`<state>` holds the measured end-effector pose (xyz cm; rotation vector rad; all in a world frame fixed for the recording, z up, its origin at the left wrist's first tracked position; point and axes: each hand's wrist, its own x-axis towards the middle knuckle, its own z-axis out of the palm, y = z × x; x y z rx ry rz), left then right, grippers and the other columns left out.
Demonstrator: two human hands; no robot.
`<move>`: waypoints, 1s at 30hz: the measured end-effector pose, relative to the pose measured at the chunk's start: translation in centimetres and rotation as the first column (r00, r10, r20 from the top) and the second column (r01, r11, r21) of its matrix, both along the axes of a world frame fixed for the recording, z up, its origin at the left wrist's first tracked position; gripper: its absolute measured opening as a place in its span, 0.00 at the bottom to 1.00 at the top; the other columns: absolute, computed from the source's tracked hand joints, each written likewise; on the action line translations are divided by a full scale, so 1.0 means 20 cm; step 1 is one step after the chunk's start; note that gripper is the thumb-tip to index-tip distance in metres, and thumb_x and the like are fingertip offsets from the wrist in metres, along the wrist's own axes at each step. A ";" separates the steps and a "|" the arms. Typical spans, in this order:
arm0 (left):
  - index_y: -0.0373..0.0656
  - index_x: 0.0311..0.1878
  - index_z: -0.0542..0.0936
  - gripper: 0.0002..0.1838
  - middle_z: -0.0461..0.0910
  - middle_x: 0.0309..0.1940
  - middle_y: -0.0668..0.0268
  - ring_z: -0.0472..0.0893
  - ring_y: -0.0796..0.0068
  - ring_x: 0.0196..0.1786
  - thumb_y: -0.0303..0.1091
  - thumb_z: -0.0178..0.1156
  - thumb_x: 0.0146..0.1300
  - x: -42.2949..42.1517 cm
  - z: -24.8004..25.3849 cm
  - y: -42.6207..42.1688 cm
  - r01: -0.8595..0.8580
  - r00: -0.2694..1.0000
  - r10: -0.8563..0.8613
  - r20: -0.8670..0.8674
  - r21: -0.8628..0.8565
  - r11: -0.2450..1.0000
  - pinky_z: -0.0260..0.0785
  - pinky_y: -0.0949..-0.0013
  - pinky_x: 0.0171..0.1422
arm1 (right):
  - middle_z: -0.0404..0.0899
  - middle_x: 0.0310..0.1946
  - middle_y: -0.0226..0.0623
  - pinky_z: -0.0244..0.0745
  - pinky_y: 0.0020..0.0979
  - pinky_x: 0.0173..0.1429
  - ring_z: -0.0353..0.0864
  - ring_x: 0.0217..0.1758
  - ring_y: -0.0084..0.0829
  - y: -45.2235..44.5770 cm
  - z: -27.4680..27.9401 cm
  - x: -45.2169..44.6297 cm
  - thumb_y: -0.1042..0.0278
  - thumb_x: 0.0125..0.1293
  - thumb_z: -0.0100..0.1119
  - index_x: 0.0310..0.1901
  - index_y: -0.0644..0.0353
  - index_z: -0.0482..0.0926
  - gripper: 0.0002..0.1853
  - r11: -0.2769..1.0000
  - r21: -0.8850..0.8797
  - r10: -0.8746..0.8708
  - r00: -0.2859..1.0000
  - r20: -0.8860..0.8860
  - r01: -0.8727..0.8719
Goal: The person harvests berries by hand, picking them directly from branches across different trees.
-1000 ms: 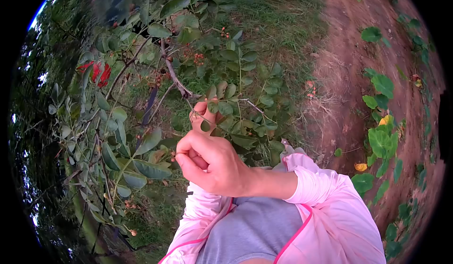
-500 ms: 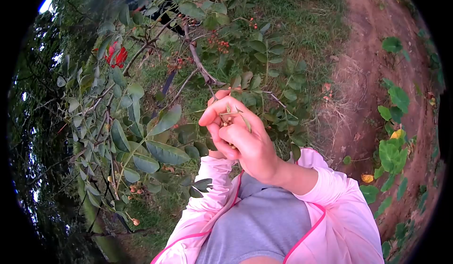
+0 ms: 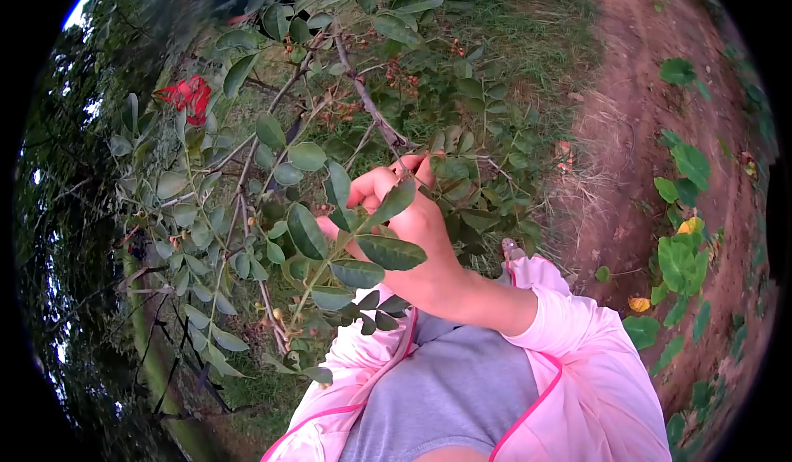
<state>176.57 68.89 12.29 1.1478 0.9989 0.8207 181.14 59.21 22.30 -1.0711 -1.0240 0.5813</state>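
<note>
My right hand (image 3: 417, 235) is in front, its fingers curled and partly covered by the green leaves (image 3: 388, 252) of a leafy shoot. What it holds is hidden. Behind and just above it, my left hand (image 3: 419, 167) shows only a few fingers, closed at the thorny brown branch (image 3: 371, 109). The rest of that hand is hidden by my right hand. Small reddish berries (image 3: 402, 77) hang in clusters beyond the branch.
A red flower-like object (image 3: 190, 99) is among the leaves at upper left. More thin branches cross the left side. Grass (image 3: 536, 41) lies behind the bush, and a bare dirt strip (image 3: 631, 157) with broad-leaved plants (image 3: 683, 264) runs down the right.
My right hand has turned and moved in behind the leafy shoot; the berries seen in it half a second ago are now hidden. My left hand remains at the branch.
</note>
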 end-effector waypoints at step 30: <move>0.31 0.62 0.67 0.28 0.71 0.58 0.53 0.77 0.63 0.58 0.45 0.56 0.69 0.04 0.07 -0.21 0.016 0.876 -0.128 0.464 0.237 0.971 0.69 0.61 0.66 | 0.71 0.27 0.43 0.69 0.38 0.32 0.75 0.28 0.43 -0.09 -0.02 0.15 0.79 0.58 0.61 0.39 0.65 0.69 0.10 0.999 0.037 0.007 0.940 0.341 -0.020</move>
